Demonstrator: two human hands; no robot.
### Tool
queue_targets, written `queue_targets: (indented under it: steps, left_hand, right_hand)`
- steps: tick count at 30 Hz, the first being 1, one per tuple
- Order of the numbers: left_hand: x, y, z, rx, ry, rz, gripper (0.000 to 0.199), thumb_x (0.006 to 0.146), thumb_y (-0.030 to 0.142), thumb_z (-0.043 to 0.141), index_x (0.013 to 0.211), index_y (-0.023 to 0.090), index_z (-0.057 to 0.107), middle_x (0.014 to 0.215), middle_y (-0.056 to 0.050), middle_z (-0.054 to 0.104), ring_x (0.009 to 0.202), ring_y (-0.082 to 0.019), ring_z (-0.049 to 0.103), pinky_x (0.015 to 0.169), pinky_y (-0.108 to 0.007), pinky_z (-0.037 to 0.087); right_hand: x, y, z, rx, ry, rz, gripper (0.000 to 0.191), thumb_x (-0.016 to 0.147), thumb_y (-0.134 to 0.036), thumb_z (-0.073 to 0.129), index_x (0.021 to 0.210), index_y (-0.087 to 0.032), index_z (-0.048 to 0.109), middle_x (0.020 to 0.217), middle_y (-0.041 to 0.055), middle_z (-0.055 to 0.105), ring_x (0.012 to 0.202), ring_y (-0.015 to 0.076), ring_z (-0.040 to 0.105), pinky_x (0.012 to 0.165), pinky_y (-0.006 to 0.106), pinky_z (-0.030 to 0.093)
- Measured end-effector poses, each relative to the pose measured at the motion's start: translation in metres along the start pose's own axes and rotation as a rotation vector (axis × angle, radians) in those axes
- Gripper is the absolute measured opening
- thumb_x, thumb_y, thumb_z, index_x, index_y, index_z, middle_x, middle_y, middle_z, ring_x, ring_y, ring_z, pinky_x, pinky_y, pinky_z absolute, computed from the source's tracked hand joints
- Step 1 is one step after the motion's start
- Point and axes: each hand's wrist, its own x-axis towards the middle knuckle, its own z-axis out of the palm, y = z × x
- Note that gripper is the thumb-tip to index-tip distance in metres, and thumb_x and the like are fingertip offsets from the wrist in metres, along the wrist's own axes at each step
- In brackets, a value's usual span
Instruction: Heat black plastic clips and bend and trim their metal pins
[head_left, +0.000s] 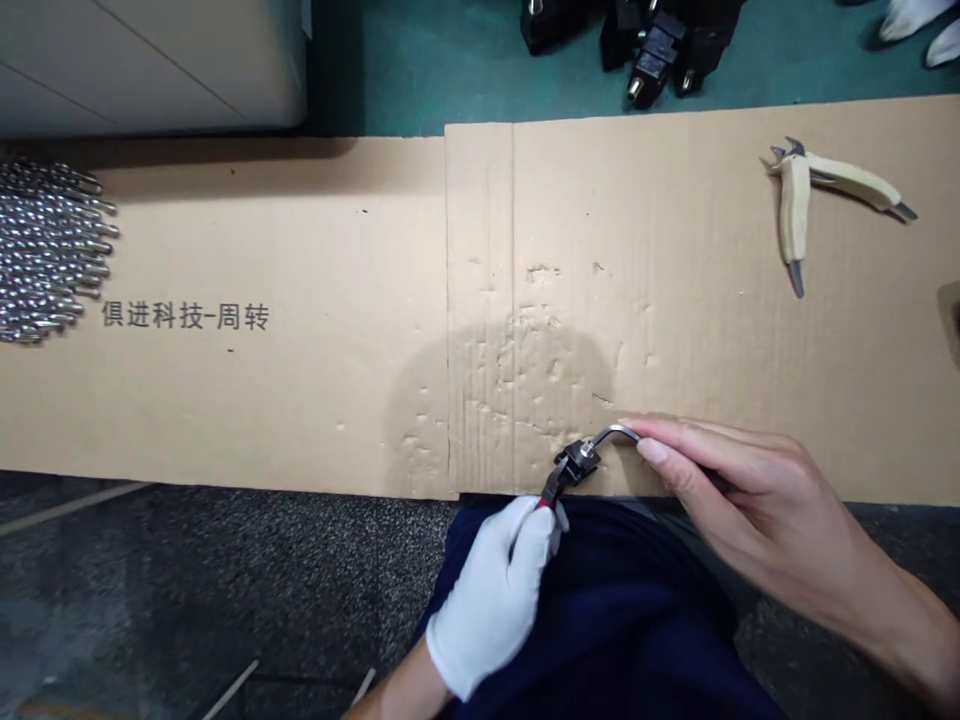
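Black clamp-like part (576, 463) sits just over the tabletop's (300, 400) near edge, a bit R of ctr. L hand (491, 590), gloved, comes up from below, closed on the part's red handle (546, 503). R hand (739, 500), bare, reaches in from lower R, thumb + fingers pinching a bent hex key (616, 432), its short end at the part. Cutters w/ 2 splayed handles (796, 205) lie upper R. Metal pins (52, 250) at far L; cardboard btwn is open.
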Motion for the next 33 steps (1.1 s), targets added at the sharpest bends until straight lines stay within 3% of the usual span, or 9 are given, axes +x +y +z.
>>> queue_targets:
  steps: [6,16,19,23,27,33]
  left_hand:
    - [-0.001,-0.009,-0.001,0.078,0.017,0.032,0.046,0.109,0.054,0.036,0.094,0.018,0.060,0.086,-0.004,0.061,0.079,-0.017,0.051,0.075,-0.030,0.040]
    - [0.002,-0.007,-0.003,0.049,-0.013,0.018,0.049,0.109,0.055,0.032,0.089,0.019,0.057,0.078,-0.001,0.055,0.072,-0.015,0.046,0.072,-0.030,0.037]
    - [0.003,-0.004,-0.003,0.048,-0.013,0.030,0.050,0.109,0.057,0.032,0.086,0.019,0.056,0.075,0.000,0.054,0.070,-0.015,0.044,0.070,-0.030,0.036]
    - [0.004,-0.002,-0.002,0.021,-0.028,0.019,0.051,0.109,0.058,0.031,0.085,0.019,0.055,0.073,0.000,0.052,0.067,-0.014,0.042,0.067,-0.031,0.034]
    - [0.004,-0.003,0.002,-0.021,-0.032,0.019,0.052,0.109,0.056,0.029,0.084,0.019,0.055,0.073,0.000,0.051,0.067,-0.014,0.042,0.067,-0.031,0.035]
    - [0.004,-0.004,0.008,-0.027,-0.004,0.052,0.053,0.109,0.057,0.027,0.082,0.020,0.053,0.075,-0.001,0.052,0.069,-0.015,0.043,0.069,-0.031,0.036]
  right_hand:
    - [0.001,0.003,0.000,0.060,-0.092,0.037,0.033,0.106,-0.019,0.060,0.134,-0.036,0.068,0.126,-0.0078,0.072,0.109,0.0104,0.070,0.098,0.019,0.055]
    - [-0.012,0.000,0.010,0.138,-0.050,0.171,0.030,0.107,-0.026,0.061,0.133,-0.037,0.070,0.116,-0.0068,0.074,0.102,0.0107,0.071,0.096,0.020,0.055]
    - [-0.013,-0.005,0.012,0.172,-0.025,0.225,0.026,0.108,-0.030,0.059,0.129,-0.036,0.072,0.092,-0.0058,0.072,0.089,0.0112,0.071,0.093,0.021,0.056]
    - [-0.013,-0.010,0.016,0.217,0.018,0.266,0.023,0.108,-0.032,0.059,0.124,-0.032,0.075,0.064,-0.0054,0.049,0.071,0.0126,0.065,0.090,0.024,0.058]
    - [-0.016,-0.012,0.020,0.250,0.049,0.316,0.022,0.107,-0.035,0.061,0.122,-0.033,0.076,0.066,-0.0060,0.050,0.056,0.0099,0.053,0.086,0.024,0.059]
    - [-0.021,-0.016,0.027,0.302,0.104,0.353,0.021,0.105,-0.035,0.064,0.122,-0.037,0.076,0.070,-0.0061,0.056,0.058,0.0103,0.055,0.088,0.027,0.059]
